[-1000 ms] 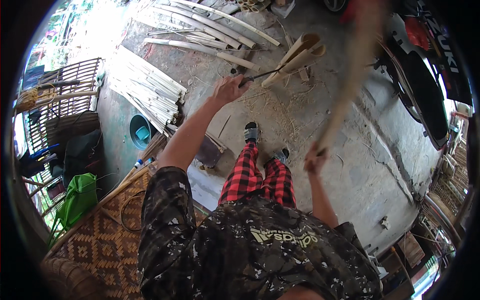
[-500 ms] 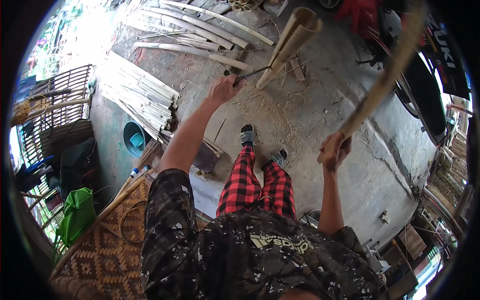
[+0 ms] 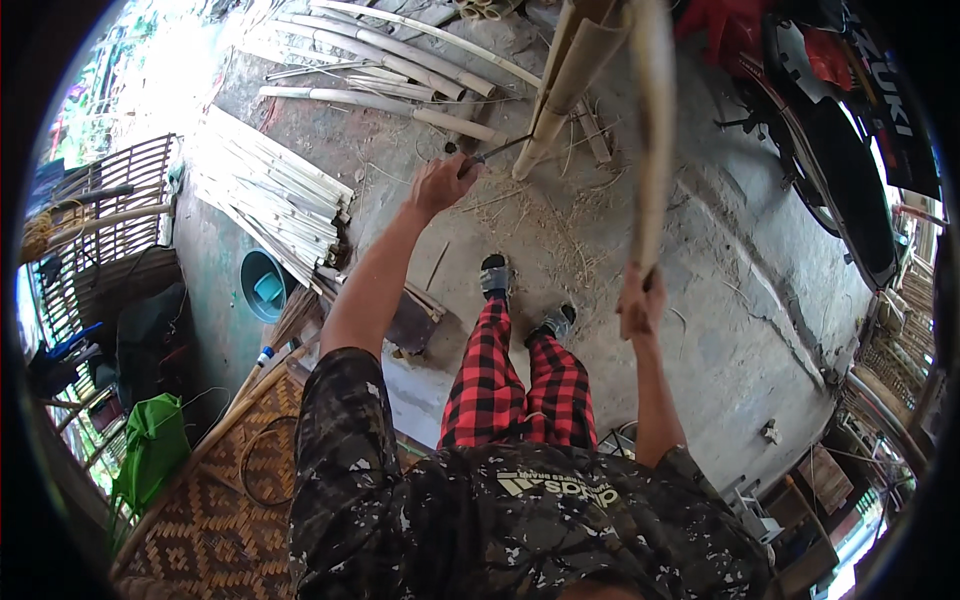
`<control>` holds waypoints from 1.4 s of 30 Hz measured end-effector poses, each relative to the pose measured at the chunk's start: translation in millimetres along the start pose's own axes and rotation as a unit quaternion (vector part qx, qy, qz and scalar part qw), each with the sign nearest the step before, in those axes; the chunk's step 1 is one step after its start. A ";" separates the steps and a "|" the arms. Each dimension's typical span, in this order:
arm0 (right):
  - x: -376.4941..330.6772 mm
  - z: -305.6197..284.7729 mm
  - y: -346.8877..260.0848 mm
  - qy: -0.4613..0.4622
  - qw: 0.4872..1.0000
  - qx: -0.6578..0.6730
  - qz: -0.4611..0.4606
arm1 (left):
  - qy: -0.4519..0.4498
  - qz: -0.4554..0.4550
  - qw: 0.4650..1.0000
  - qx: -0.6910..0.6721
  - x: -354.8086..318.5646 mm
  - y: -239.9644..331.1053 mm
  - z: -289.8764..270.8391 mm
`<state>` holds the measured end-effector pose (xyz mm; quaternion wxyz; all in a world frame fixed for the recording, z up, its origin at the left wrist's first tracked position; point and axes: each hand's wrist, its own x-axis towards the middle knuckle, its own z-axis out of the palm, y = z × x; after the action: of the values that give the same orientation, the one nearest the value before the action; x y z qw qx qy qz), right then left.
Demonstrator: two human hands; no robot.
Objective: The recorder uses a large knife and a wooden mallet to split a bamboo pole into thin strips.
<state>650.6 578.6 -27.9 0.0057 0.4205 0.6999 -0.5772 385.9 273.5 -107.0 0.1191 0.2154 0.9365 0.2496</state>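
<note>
My left hand (image 3: 440, 186) is closed round the handle of a knife (image 3: 505, 149). Its thin dark blade reaches right and meets a standing bamboo pole (image 3: 568, 98), which is split lengthwise along its upper part. The pole's foot rests on the concrete floor, and its top runs out of view. In my right hand (image 3: 641, 302) is the lower end of a thick wooden stick (image 3: 653, 160), raised upright just right of the bamboo. Motion blurs the stick's upper part. Whether it touches the bamboo, I cannot tell.
Pale bamboo strips (image 3: 270, 185) lie piled at left, with whole bamboo poles (image 3: 400, 55) behind them. A teal bucket (image 3: 262, 300) stands beside the pile. At right is a parked motorcycle (image 3: 835, 170). Shavings (image 3: 570, 225) litter the concrete. A woven bamboo surface (image 3: 220, 500) is at lower left.
The stick has swung left, from over the motorcycle to beside the bamboo, and my right hand has shifted left with it. My left hand still grips the knife at the pole.
</note>
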 end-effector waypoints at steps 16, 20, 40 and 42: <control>38.5 2.1 103.1 -0.075 0.980 -0.154 0.103 | 0.005 0.038 0.999 -0.019 3.3 -23.1 99.7; 37.2 -17.9 40.6 -0.026 0.998 -0.057 0.032 | -0.011 0.037 0.999 -0.012 18.2 -19.7 101.5; 47.7 37.2 68.1 -0.017 0.999 0.006 0.042 | 0.009 0.015 1.000 0.005 17.8 -60.2 110.9; 60.4 32.8 57.5 0.012 0.997 0.069 -0.038 | 0.020 0.007 1.000 -0.006 13.8 -64.9 118.1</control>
<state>630.1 585.9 -114.8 -0.0534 0.3999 0.6738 -0.6190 390.5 278.3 -242.3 0.0995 0.2159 0.9358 0.2604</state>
